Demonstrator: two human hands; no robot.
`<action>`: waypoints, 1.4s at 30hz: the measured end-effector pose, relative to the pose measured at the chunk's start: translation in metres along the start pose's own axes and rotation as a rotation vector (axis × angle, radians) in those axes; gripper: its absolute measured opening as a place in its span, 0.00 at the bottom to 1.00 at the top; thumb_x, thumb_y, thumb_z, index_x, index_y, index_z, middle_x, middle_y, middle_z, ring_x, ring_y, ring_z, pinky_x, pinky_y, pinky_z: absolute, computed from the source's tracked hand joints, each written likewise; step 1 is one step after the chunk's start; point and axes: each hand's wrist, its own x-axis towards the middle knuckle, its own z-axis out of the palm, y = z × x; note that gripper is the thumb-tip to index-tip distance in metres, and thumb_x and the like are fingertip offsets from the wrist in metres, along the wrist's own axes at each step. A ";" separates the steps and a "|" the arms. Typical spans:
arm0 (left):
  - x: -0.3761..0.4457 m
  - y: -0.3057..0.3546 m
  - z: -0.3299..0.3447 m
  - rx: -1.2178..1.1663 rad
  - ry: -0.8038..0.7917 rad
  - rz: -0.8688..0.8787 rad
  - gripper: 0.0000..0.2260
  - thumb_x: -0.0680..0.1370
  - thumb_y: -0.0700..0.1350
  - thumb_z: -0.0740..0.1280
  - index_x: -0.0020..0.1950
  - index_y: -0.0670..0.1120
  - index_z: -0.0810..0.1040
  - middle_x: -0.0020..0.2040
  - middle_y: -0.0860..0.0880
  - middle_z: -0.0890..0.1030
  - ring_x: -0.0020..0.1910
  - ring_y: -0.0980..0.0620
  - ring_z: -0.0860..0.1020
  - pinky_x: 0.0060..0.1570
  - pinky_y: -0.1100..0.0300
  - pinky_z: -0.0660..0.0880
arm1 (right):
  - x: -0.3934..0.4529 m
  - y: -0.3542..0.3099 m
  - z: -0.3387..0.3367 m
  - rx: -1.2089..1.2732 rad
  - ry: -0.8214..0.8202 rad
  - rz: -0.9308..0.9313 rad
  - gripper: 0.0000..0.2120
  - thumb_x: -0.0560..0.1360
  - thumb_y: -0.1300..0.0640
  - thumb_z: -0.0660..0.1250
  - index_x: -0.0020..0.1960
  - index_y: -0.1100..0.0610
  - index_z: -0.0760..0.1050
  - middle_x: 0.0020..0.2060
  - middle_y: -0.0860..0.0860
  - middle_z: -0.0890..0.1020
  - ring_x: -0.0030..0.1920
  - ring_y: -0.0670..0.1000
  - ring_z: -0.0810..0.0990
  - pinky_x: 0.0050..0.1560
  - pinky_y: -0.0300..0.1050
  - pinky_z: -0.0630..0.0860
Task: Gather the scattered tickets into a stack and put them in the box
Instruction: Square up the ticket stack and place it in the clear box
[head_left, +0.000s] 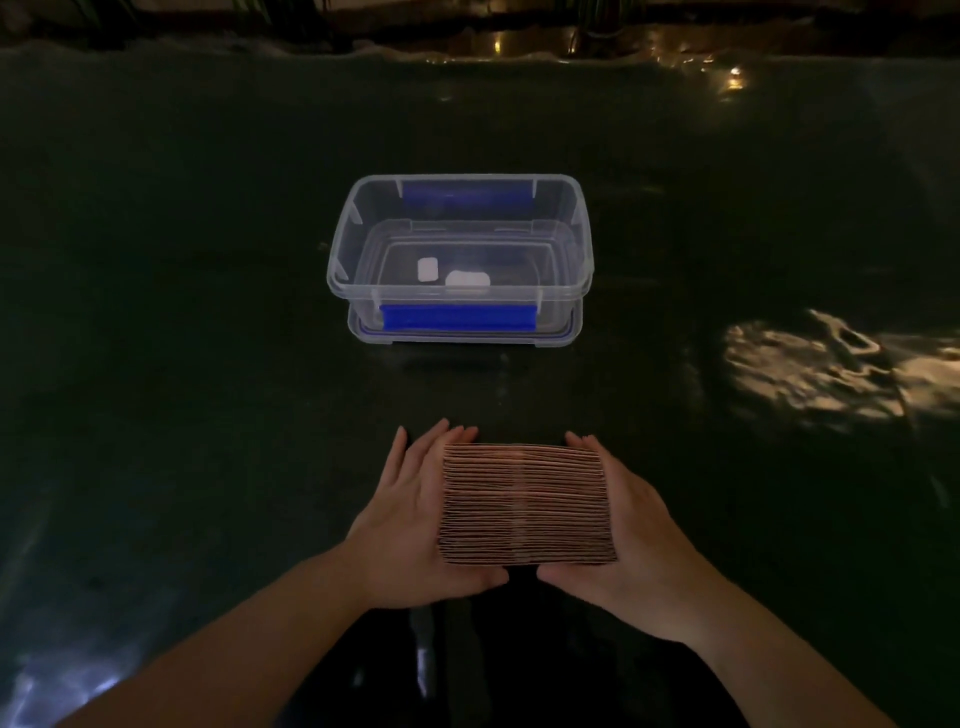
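Note:
A thick stack of brownish tickets (524, 504) is held edge-up between both hands, low over the dark table near me. My left hand (400, 509) lies flat along the stack's left side, fingers pointing away and thumb wrapped across the near face. My right hand (644, 525) cups the right side the same way, with its fingertips hooked at the far corner. The clear plastic box (337, 249) with blue latches (457, 317) stands open a short way beyond the stack, straight ahead.
Two small white items (467, 279) lie on the box's floor. The box seems to sit on its own lid (566, 335). The dark glossy table (208, 364) shows bright reflections at the right (831, 369) and along the far edge.

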 end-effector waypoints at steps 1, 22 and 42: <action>-0.001 0.000 0.000 -0.013 0.019 0.007 0.53 0.66 0.73 0.70 0.81 0.51 0.50 0.80 0.51 0.61 0.82 0.52 0.50 0.80 0.38 0.39 | -0.001 -0.001 0.001 0.007 0.016 0.004 0.60 0.63 0.38 0.79 0.77 0.37 0.37 0.79 0.40 0.51 0.77 0.44 0.50 0.75 0.48 0.53; -0.004 -0.003 -0.003 -0.029 0.034 -0.038 0.48 0.65 0.71 0.72 0.78 0.58 0.54 0.78 0.55 0.67 0.83 0.47 0.52 0.78 0.36 0.36 | -0.001 -0.015 0.001 -0.211 0.076 -0.021 0.53 0.64 0.33 0.75 0.76 0.46 0.46 0.77 0.41 0.49 0.61 0.28 0.35 0.72 0.44 0.31; 0.007 0.047 -0.080 -1.521 0.324 -0.149 0.49 0.60 0.48 0.87 0.75 0.44 0.67 0.55 0.41 0.86 0.52 0.44 0.86 0.47 0.52 0.83 | -0.019 -0.110 0.013 1.310 0.212 0.029 0.47 0.41 0.50 0.87 0.53 0.27 0.71 0.53 0.43 0.85 0.58 0.52 0.83 0.58 0.63 0.78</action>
